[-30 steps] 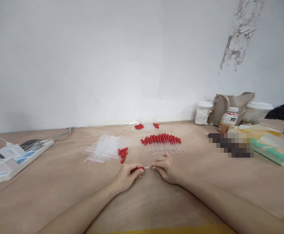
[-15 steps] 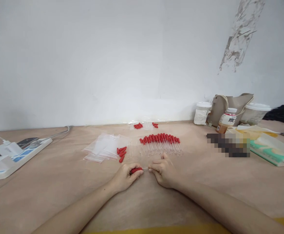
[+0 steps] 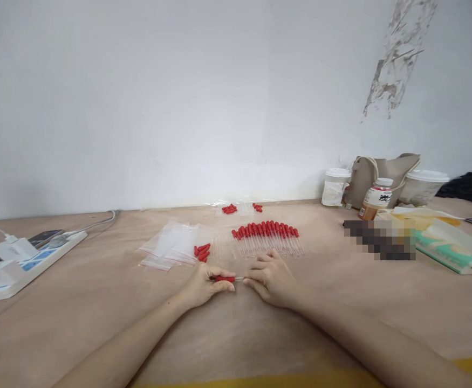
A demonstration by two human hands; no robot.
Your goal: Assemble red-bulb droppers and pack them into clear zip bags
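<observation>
"Fingers of the left hand [image 3: 203, 285] are pinched round a red bulb [image 3: 225, 279], I can see that. And the right hand [image 3: 274, 283]?"

"Gripping the clear tube [image 3: 239, 279] that sticks out of that bulb toward three o'clock, low over the desk [image 3: 239, 339]."

"What's around them?"

"Loose red bulbs [image 3: 202, 249] near, at eleven o'clock, beside clear bags [image 3: 175, 242] at ten. Red-topped droppers [image 3: 266, 230] lie in a row at one."

"Farther out?"

"More red bulbs [image 3: 230, 208] at twelve, by the wall [image 3: 179, 108]; a power strip [image 3: 63, 245] at nine; a labelled bottle [image 3: 376, 199] at two."
</observation>
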